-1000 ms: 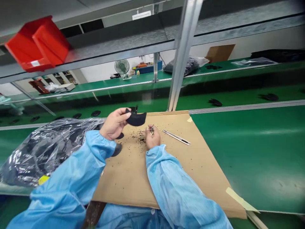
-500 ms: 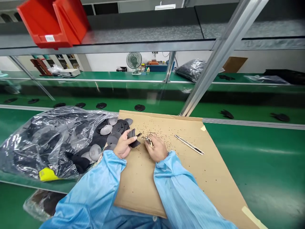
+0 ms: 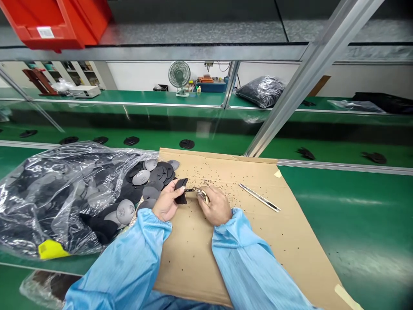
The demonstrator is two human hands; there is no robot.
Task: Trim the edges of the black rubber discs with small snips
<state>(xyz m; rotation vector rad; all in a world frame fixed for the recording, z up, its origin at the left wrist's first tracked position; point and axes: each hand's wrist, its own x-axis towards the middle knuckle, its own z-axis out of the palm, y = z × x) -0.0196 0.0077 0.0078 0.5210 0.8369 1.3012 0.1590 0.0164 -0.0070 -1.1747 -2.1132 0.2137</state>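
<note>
My left hand point(image 3: 166, 203) pinches a black disc-like pad point(image 3: 181, 191), bent and held on edge above the cardboard. Closed around a small shiny metal tool point(image 3: 203, 196), my right hand point(image 3: 217, 206) faces it from the right. The tool looks like nippers, though the fingers cover most of it. A thin dark strip point(image 3: 190, 190) spans from the pad to the tool's tip. Close behind my left hand lie loose black and grey discs point(image 3: 158, 173). Dark crumbs dot the cardboard sheet point(image 3: 196, 258) around both hands.
A slim knife-like tool point(image 3: 260, 198) lies right of my hands. The clear plastic bag point(image 3: 58, 193) of discs fills the left side. Beyond the cardboard, several black discs point(image 3: 186, 144) rest on the green surface. A metal post point(image 3: 290, 99) rises at right; a red bin point(image 3: 58, 26) sits overhead.
The pad in my left hand has turned more upright, and the tool in my right hand now meets the dark strip at the pad's edge. The camera view has shifted slightly.
</note>
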